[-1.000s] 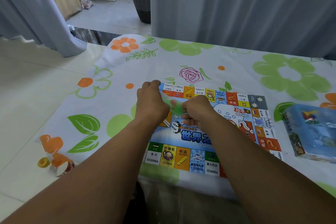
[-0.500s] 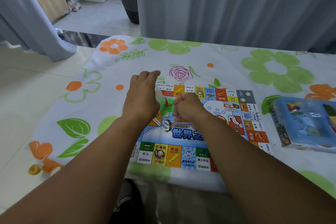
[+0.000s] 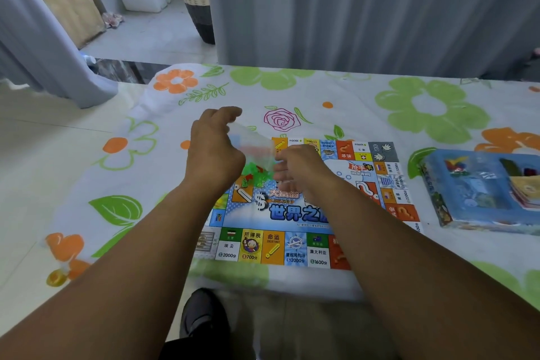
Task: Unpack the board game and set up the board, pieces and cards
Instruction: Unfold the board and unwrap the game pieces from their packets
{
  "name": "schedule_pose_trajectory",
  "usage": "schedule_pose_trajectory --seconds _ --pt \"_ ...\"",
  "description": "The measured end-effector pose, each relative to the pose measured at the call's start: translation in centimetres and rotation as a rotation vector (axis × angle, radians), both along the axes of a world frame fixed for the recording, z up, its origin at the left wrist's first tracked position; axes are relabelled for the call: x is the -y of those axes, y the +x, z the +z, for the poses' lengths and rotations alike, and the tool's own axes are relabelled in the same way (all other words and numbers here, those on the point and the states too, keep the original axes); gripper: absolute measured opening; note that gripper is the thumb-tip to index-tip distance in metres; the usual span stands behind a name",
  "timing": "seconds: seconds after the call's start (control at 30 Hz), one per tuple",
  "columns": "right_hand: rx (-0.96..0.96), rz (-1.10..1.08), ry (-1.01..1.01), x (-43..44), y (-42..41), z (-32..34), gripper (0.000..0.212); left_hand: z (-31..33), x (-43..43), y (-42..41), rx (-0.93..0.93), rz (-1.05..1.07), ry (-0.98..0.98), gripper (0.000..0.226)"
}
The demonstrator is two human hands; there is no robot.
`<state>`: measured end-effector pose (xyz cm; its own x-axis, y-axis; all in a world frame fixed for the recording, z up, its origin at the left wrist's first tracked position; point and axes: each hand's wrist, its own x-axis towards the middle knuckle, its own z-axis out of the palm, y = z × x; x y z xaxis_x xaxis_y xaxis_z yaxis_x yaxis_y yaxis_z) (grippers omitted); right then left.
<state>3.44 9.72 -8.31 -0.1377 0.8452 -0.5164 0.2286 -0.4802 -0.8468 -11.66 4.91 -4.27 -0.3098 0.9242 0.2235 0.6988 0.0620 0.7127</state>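
Head view. The left hand (image 3: 214,152) and right hand (image 3: 298,169) are close together above the game board (image 3: 292,210), each gripping one side of a blurred clear plastic bag (image 3: 255,149) holding green pieces (image 3: 257,171). The game board lies flat on the floral cloth (image 3: 350,117) covering the desk. The blue game box (image 3: 473,187) sits to its right, apart.

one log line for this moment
piece bag: over board | left hand: grips bag | right hand: pinches bag | board: laid flat
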Motion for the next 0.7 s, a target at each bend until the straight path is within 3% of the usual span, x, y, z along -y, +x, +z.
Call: schedule_pose_trajectory --seconds 0.13,0.33,0.47,0.53,0.7 --pt "-0.29 -0.046 -0.166 0.0 1.5 1.0 0.048 0.1 0.3 1.4 0.229 -0.003 -0.001 0.077" --pt "-0.218 -0.141 0.017 0.3 5.1 2.0 0.015 0.3 -0.3 3.9 0.599 -0.016 -0.129 0.079" --pt "-0.216 -0.197 0.056 0.5 8.0 2.5 0.014 0.7 -0.9 6.3 1.001 0.087 -0.314 0.035" --pt "-0.201 -0.209 0.072 0.7 9.3 2.7 0.012 0.6 -0.9 7.6 1.036 0.098 -0.365 0.018" --pt "-0.171 -0.223 0.116 1.4 13.0 2.9 0.006 -0.4 -0.8 10.6 0.949 0.052 -0.281 0.011"
